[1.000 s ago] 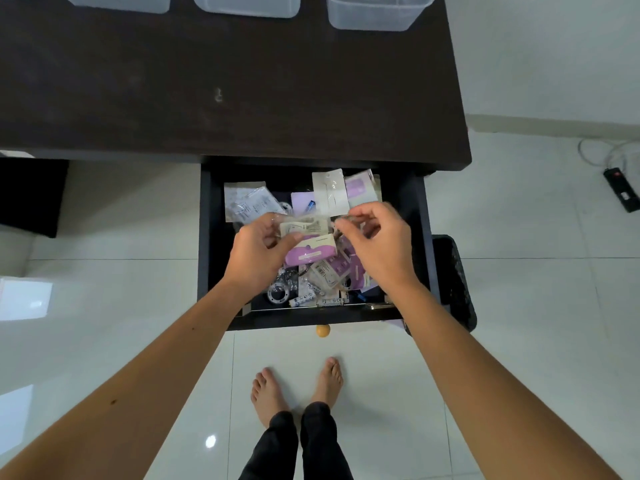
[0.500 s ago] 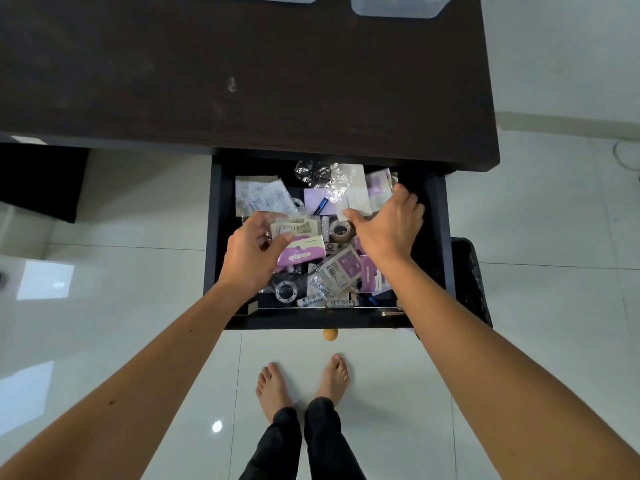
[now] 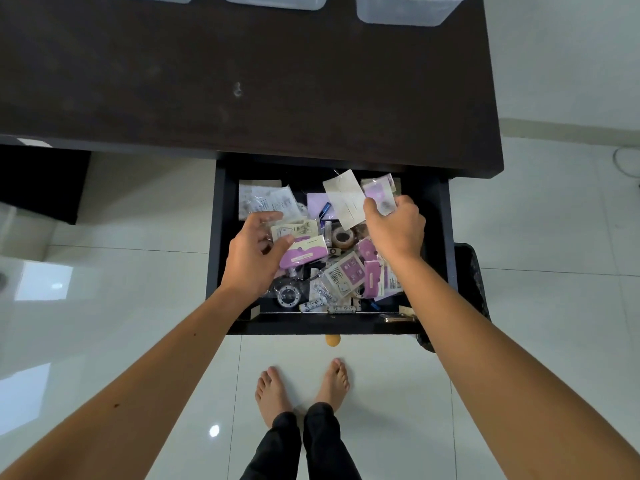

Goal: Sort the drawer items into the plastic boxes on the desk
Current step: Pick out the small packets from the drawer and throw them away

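While over the drawer (image 3: 221,237), left hand (image 3: 254,259) fingers pinching purple packet (image 3: 304,254), right hand (image 3: 394,230) fingers clamping white card (image 3: 344,199)

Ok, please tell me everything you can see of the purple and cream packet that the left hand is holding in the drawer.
The purple and cream packet is a flat carded pack: a cream top strip with small dark print and a purple lower part bearing a pale label. It looks like card, perhaps under clear film. It lies tilted above the clutter in the open drawer. The left hand holds it with the thumb on its left end, together with a cream barcoded packet behind it.
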The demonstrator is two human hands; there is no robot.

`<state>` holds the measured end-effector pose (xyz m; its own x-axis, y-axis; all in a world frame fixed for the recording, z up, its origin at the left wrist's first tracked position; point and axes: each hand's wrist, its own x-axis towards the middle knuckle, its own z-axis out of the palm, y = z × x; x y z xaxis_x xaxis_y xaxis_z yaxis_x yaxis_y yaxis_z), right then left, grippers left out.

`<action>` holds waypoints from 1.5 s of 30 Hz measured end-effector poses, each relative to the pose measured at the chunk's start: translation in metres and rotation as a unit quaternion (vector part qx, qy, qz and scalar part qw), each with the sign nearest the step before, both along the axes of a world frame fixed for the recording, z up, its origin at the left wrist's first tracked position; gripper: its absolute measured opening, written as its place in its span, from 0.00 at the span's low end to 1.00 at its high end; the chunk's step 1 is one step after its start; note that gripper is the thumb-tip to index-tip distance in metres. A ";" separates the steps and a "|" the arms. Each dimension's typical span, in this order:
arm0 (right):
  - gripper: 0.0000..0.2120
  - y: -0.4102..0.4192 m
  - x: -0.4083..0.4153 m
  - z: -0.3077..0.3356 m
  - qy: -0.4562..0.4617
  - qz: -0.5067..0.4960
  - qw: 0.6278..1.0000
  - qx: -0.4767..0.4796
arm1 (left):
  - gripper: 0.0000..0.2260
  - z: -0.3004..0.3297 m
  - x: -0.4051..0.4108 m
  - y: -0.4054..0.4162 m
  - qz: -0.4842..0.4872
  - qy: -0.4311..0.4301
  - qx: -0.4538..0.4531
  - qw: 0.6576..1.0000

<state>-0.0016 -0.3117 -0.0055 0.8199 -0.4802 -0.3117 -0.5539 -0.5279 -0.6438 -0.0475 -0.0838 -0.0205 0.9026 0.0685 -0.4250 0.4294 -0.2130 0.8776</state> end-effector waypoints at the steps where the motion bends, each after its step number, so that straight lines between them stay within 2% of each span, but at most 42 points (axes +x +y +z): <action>1: 0.30 0.001 0.001 0.000 0.003 0.000 1.000 -0.007 | 0.15 -0.001 0.000 0.001 -0.001 0.000 0.000 1.000; 2: 0.30 0.003 0.002 0.001 0.008 0.003 1.000 -0.013 | 0.15 -0.002 0.000 0.001 -0.002 -0.001 0.001 1.000; 6: 0.19 -0.003 0.001 -0.005 0.024 0.001 0.999 -0.026 | 0.16 -0.003 0.000 0.002 -0.002 -0.008 0.000 1.000; 14: 0.10 -0.027 -0.023 0.017 0.038 0.003 0.999 0.006 | 0.27 0.006 -0.001 -0.001 0.006 -0.028 -0.005 1.000; 18: 0.12 -0.036 -0.040 0.033 0.024 0.021 0.999 0.009 | 0.21 0.011 0.000 -0.001 -0.005 -0.068 0.033 0.997; 21: 0.02 -0.039 -0.053 0.040 0.010 0.030 0.999 0.027 | 0.15 0.011 0.000 0.000 -0.002 -0.068 0.052 0.996; 26: 0.18 -0.038 -0.068 0.044 -0.016 0.024 0.990 0.137 | 0.12 0.012 0.001 -0.002 0.005 -0.032 0.043 0.999; 29: 0.19 -0.025 -0.067 0.041 0.014 0.070 0.976 0.205 | 0.13 0.010 -0.001 -0.001 -0.032 -0.047 0.038 0.998; 31: 0.17 -0.015 -0.063 0.035 0.037 0.102 0.969 0.224 | 0.20 0.011 -0.005 -0.001 -0.045 -0.054 0.015 0.997; 34: 0.15 -0.002 -0.057 0.030 0.051 0.169 0.958 0.226 | 0.34 0.017 -0.008 -0.003 -0.047 -0.013 -0.060 0.997; 38: 0.12 0.007 -0.051 0.021 0.061 0.211 0.948 0.230 | 0.43 0.023 -0.008 -0.003 -0.091 0.008 -0.127 0.988; 40: 0.15 0.011 -0.048 0.019 0.060 0.224 0.946 0.228 | 0.47 0.027 -0.009 -0.004 -0.095 0.010 -0.161 0.982; 42: 0.19 0.013 -0.048 0.017 0.063 0.225 0.944 0.233 | 0.40 0.029 -0.009 -0.005 -0.086 0.012 -0.180 0.980; 45: 0.19 0.012 -0.044 0.020 0.065 0.221 0.947 0.226 | 0.18 0.024 -0.008 -0.005 -0.067 0.001 -0.104 0.992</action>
<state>-0.0453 -0.2994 0.0149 0.8505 0.1071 -0.5150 -0.4329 -0.4136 -0.8010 -0.0555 -0.0884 0.0040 0.8966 -0.1406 -0.4199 0.4120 -0.0825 0.9074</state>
